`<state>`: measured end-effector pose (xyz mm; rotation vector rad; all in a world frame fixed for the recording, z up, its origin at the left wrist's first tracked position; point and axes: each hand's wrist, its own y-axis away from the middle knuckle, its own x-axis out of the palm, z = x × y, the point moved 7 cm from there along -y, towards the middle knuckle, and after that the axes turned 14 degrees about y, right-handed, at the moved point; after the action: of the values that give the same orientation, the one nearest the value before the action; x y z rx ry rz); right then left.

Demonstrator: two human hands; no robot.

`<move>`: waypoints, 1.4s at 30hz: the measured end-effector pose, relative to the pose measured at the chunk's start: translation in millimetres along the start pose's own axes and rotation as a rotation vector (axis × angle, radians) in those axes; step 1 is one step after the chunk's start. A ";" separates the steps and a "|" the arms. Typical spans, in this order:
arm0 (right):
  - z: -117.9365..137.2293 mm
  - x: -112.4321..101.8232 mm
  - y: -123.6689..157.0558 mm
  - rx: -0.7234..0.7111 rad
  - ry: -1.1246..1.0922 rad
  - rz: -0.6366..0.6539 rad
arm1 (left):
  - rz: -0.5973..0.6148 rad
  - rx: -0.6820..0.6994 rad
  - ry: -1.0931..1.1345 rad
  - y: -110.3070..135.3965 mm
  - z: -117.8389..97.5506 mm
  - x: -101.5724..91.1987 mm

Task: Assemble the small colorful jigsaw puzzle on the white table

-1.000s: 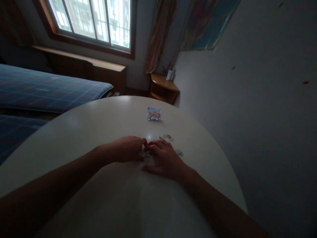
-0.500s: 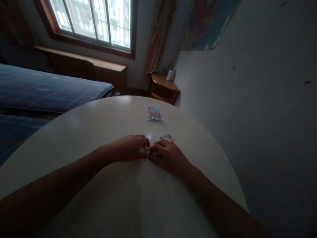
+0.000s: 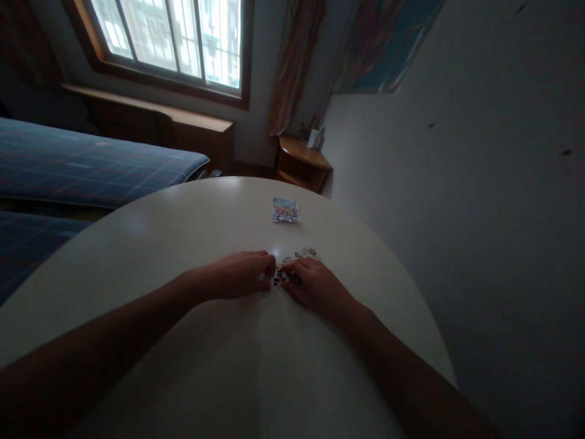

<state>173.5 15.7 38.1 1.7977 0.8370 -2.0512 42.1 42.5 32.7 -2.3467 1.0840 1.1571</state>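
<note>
Left hand [image 3: 237, 275] and right hand [image 3: 317, 286] rest together at frame centre on the round white table [image 3: 183, 231], fingertips touching small jigsaw pieces [image 3: 282, 278]; any pinch cannot be told. A picture card [image 3: 285, 210] lies just above

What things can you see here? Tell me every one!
Round white table: one, white, under both hands.
Small colourful jigsaw pieces: several, mixed colours, on the table at the fingertips.
Colourful picture card: one, bluish, far side of the table.
Blue checked mattress: one, blue, left of the table.
Barred window: one, bright, top left.
Patterned curtain: one, orange-brown, right of the window.
Wooden corner shelf: one, brown, behind the table.
Colourful wall poster: one, multicoloured, top right.
Left hand: one, fingertips on the pieces.
Right hand: one, fingertips on pieces.
</note>
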 end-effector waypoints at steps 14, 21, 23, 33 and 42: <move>-15.7 9.2 1.5 0.139 -0.433 0.031 | -0.084 -0.086 -0.028 -3.1 -11.8 2.1; -21.9 -1.6 1.1 0.092 -0.281 -0.016 | -0.062 -0.056 0.039 -5.4 -9.2 6.4; -21.0 -3.5 2.0 0.076 -0.234 -0.009 | -0.063 -0.051 0.036 -6.0 -8.6 6.8; -11.3 1.4 4.5 0.045 -0.249 0.064 | -0.092 -0.041 0.015 -4.1 -16.0 7.5; -23.0 -6.2 6.9 0.180 -0.340 0.101 | -0.089 -0.030 0.035 -3.0 -10.7 5.4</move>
<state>197.0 22.9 41.2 1.4737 0.4698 -2.3338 52.3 35.8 35.0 -2.4203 0.9686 1.1124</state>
